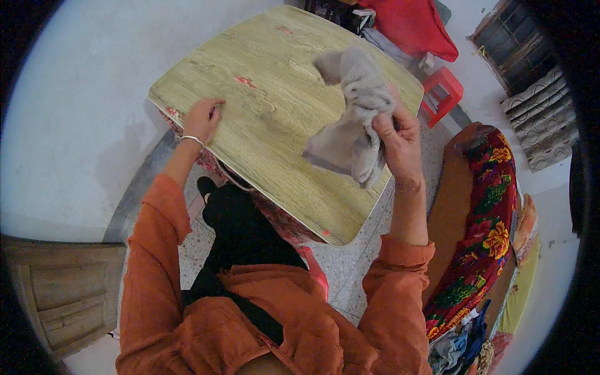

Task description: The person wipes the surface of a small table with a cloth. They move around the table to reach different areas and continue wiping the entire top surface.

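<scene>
Head view: right hand (400, 140), right of centre, clenched a bunched grey cloth (353, 122) lifted off the table (262, 81), probably so it hung free. Left hand (201, 119), centre left, rested fingers curled on the table edge, holding nothing, seemingly bracing. Red stool (445, 87) upper right.

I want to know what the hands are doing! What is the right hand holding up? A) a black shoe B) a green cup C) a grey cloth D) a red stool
C: the right hand grips a bunched grey cloth lifted above the green wood-grain table, while the left hand rests on the tabletop near its edge.
</scene>
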A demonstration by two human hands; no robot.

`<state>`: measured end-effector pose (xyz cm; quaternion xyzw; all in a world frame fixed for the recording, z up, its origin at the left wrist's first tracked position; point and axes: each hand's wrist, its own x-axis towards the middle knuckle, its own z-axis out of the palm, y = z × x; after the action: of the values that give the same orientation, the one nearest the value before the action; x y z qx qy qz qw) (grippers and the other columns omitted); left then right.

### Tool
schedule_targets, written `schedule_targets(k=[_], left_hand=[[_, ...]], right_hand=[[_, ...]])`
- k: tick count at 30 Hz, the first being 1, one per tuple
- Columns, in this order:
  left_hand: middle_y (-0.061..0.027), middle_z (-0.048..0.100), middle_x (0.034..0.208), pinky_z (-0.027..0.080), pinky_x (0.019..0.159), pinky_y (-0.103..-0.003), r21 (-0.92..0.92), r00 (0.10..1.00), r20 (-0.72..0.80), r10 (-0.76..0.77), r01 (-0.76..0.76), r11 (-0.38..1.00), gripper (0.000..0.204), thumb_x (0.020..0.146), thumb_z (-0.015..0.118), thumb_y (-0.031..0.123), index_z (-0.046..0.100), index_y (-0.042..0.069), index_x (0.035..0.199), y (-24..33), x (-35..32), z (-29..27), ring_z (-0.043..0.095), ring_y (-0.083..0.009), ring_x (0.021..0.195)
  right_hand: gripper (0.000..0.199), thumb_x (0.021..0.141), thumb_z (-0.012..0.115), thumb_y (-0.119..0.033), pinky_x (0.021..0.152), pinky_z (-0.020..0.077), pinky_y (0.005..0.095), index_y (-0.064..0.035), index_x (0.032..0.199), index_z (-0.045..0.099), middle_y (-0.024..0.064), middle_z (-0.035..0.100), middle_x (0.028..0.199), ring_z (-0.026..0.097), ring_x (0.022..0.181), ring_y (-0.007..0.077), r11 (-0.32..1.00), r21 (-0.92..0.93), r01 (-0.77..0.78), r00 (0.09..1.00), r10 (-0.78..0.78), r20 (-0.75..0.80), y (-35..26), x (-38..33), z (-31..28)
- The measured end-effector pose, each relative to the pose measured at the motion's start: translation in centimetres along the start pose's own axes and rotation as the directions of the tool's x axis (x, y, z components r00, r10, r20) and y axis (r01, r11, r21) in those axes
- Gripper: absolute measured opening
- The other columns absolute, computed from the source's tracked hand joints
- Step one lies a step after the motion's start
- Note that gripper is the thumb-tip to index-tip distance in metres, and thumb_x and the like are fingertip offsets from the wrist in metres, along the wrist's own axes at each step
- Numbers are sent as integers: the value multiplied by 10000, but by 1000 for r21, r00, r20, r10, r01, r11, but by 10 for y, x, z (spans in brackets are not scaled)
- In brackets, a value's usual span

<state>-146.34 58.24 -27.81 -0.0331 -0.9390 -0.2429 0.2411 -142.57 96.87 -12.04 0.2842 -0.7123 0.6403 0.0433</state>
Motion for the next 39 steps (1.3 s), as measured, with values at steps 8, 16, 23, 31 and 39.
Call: schedule_targets(k=[8, 16, 23, 31, 39], left_hand=[[-117, 593, 881, 469, 753, -399, -2, 1000, 24, -13, 13, 1000, 223, 832, 537, 149, 647, 127, 1026, 10, 3, -1, 578, -308, 851], [-129, 595, 872, 468, 749, -409, 35, 998, -46, 46, -44, 998, 212, 831, 531, 133, 649, 118, 1006, 2, -3, 1, 581, -319, 852], [-123, 580, 838, 461, 729, -409, 2, 997, -71, 43, -43, 999, 210, 836, 529, 143, 646, 118, 1008, 12, 0, -3, 570, -317, 815], [-127, 569, 829, 457, 739, -409, -36, 1000, -29, -5, 4, 999, 209, 836, 524, 147, 644, 110, 1004, -1, 2, 2, 568, -316, 818], [-130, 576, 842, 457, 742, -414, -14, 998, -58, 6, -6, 1000, 198, 836, 528, 140, 640, 118, 997, 12, -3, -3, 566, -327, 824]], right_hand=[[492, 810, 637, -453, 1078, 160, 601, -288, 1267, 562, 181, 294, 1461, 175, 1345, 478, 521, -845, 121, 971, 115, 210, 102, -47, 10], [507, 809, 607, -466, 1078, 178, 603, -320, 1289, 528, 145, 306, 1459, 203, 1343, 464, 570, -797, 201, 923, 161, 349, 64, -106, 29], [513, 805, 603, -458, 1089, 182, 558, -244, 1269, 556, 150, 382, 1412, 307, 1284, 448, 510, -858, 61, 997, 10, 77, 137, -36, -19], [473, 804, 608, -431, 1044, 263, 581, -244, 1236, 570, 197, 402, 1369, 305, 1268, 477, 570, -749, 339, 928, -70, 367, 131, -12, 90], [447, 793, 647, -391, 1089, 180, 557, -205, 1197, 610, 152, 416, 1370, 292, 1305, 416, 504, -847, 168, 951, 142, 274, 80, -97, 13]])
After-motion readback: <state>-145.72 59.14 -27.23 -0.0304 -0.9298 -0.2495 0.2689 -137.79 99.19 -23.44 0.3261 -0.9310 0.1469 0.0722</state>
